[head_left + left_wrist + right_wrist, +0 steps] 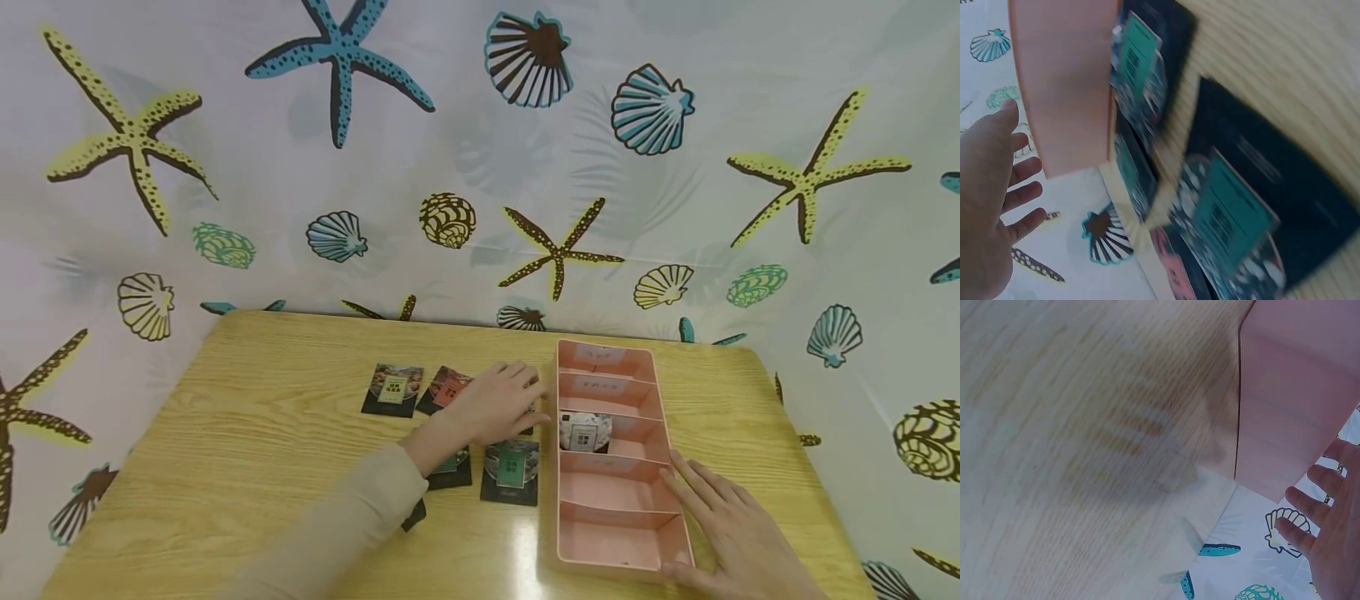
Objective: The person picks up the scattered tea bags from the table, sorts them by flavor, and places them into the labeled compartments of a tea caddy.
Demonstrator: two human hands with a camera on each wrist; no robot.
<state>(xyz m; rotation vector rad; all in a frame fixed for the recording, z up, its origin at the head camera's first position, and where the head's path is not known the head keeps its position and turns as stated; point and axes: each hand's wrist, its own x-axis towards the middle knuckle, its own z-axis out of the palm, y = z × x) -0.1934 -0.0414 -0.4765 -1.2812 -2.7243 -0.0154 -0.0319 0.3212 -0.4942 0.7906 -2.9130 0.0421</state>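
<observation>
A pink divided box (pixel 625 503) with several compartments stands on the table. Inside its middle compartment is a black packet with a pale label (pixel 587 435). My left hand (pixel 495 406) hovers just left of the box, above the flat packets, fingers loosely bent; the left wrist view shows nothing in it. It partly covers a dark packet (pixel 527 429). Nearer me lies a green-labelled packet (pixel 511 473), and another green-labelled packet (pixel 452 473) is half hidden by the forearm. My right hand (pixel 738 529) rests along the box's right wall, fingers extended, touching its rim.
Farther left on the wooden table (pixel 285 400) lie a yellow-labelled packet (pixel 392 390) and a red-labelled packet (pixel 446 388). A dark packet corner (pixel 415 517) shows beside the left sleeve. Behind the table hangs a cloth (pixel 420 150) printed with shells and starfish.
</observation>
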